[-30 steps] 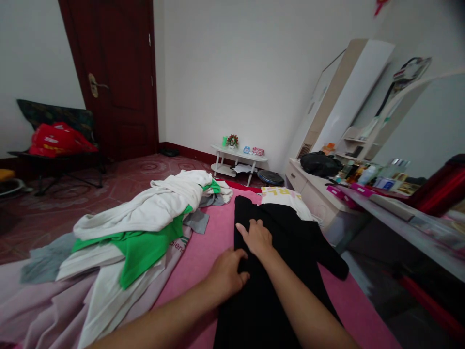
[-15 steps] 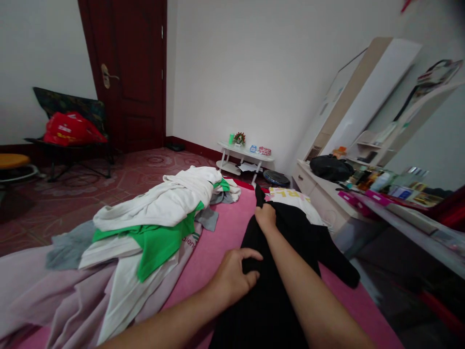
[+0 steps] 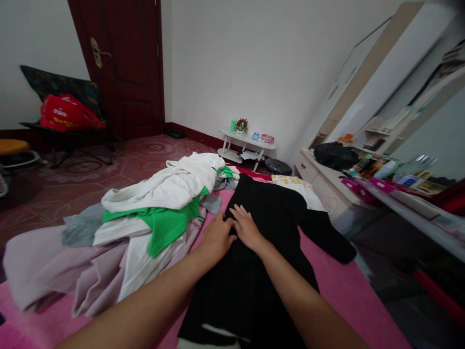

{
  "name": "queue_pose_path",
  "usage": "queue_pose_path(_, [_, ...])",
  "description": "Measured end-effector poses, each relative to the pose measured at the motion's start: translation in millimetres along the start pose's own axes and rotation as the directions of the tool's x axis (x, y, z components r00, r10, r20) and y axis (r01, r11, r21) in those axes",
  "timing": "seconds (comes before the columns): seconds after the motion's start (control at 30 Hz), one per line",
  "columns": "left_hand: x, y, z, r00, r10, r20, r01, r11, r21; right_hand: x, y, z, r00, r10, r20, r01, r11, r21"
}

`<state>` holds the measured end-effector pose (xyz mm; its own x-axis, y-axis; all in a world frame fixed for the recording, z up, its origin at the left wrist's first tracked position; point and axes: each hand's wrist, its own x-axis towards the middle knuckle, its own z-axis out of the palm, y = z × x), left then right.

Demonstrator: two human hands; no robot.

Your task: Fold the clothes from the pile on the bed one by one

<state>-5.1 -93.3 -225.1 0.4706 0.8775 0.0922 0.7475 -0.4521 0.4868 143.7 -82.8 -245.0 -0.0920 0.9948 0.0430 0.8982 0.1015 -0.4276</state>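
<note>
A black garment (image 3: pixel 269 228) lies spread flat along a pink bed cover (image 3: pixel 337 291). Both my hands rest on its left part, side by side. My left hand (image 3: pixel 217 237) lies at the garment's left edge, fingers together and flat. My right hand (image 3: pixel 244 227) is pressed flat on the cloth with its fingers spread. Neither hand holds anything. A black sleeve sticks out to the right.
A heap of white, green and grey clothes (image 3: pixel 160 203) lies to the left on the bed. A white top with yellow print (image 3: pixel 298 186) lies beyond the black garment. A cluttered dresser (image 3: pixel 363 189) stands at the right, a small white table (image 3: pixel 247 145) by the wall.
My right hand had pinched the far end of the black garment and has come back flat. My left hand let go of the fold and moved forward. The garment now lies spread wider.
</note>
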Motion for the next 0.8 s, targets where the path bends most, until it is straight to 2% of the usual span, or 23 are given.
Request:
queue_pose_path(0.2, [-6.3,-4.1,0.1,0.994,0.049,0.099,-0.053,0.998,0.036,-95.4,-34.9,2.4,0.998,0.008,0.057,-0.002,0.995,-0.095])
queue_pose_path(0.33, [-21.2,-7.0,3.4,0.984,0.083,0.16,-0.079,0.996,-0.032,-146.4,-54.8,1.3,0.995,0.0,0.095,0.008,0.996,-0.084])
queue_pose_path(0.47, [-43.1,-11.7,-3.1,0.967,0.125,0.221,-0.103,0.989,-0.108,-174.9,-58.9,0.6,0.985,-0.05,0.167,0.058,0.997,-0.047])
queue_pose_path(0.57, [-60.5,-10.3,-19.4,0.945,0.164,0.283,-0.136,0.984,-0.118,-188.0,-56.0,-4.5,0.959,-0.112,0.26,0.097,0.993,0.068])
queue_pose_path(0.63, [-67.4,-1.4,-34.5,0.913,0.167,0.373,-0.157,0.986,-0.056,-193.6,-49.7,-14.2,0.946,-0.139,0.292,0.086,0.978,0.188])
queue_pose_path(0.7, [-67.1,15.4,-49.5,0.873,0.116,0.473,-0.186,0.977,0.105,-194.0,-33.4,-30.0,0.978,-0.048,0.205,-0.019,0.951,0.309])
queue_pose_path(0.73, [-63.8,26.0,-55.4,0.868,0.09,0.488,-0.208,0.959,0.194,-191.5,-19.4,-39.8,0.993,0.042,0.108,-0.08,0.926,0.369])
queue_pose_path(0.77, [-58.5,37.2,-59.6,0.878,0.086,0.471,-0.235,0.935,0.267,-187.3,-0.9,-50.5,0.988,0.152,-0.016,-0.131,0.898,0.42])
queue_pose_path(0.8, [-51.4,48.2,-61.5,0.897,0.108,0.429,-0.261,0.913,0.315,-181.6,21.8,-62.0,0.952,0.257,-0.167,-0.157,0.876,0.456])
